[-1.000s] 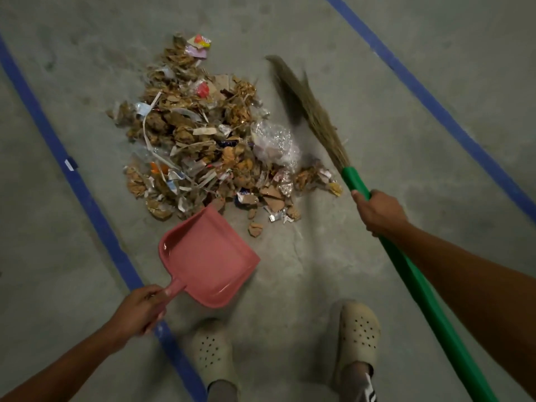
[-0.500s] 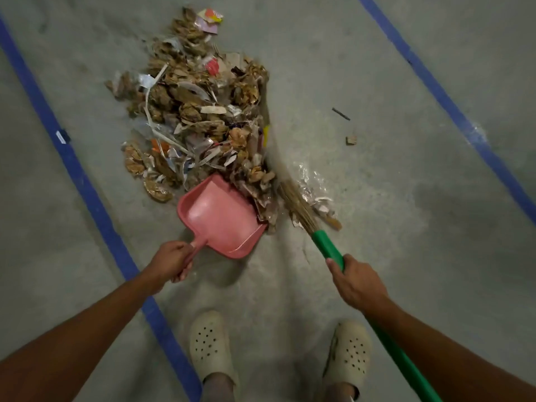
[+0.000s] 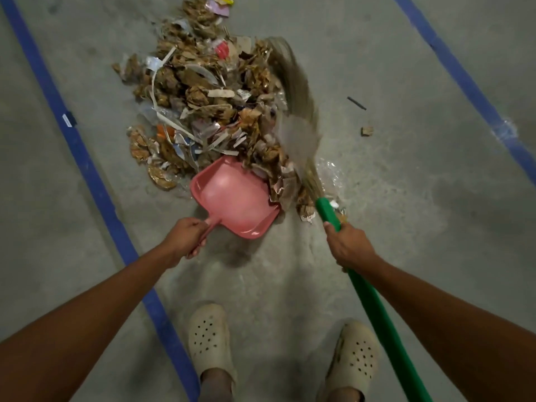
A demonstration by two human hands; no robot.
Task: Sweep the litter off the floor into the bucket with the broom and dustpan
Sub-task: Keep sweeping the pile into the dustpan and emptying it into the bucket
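Sprawling over the concrete floor, the litter pile reaches from the top of the view down to the pink dustpan, whose mouth touches its near edge; no bucket is in view. The green-handled broom, bristles blurred against the pile's right flank, is gripped low by the right hand, fingers wrapped round the handle, while the left hand curls round the dustpan's handle. A hard stroke could flick light scraps past the pan's side, and the cardboard scrap and dark stick lying apart may be missed.

Broom beside litter, dustpan below
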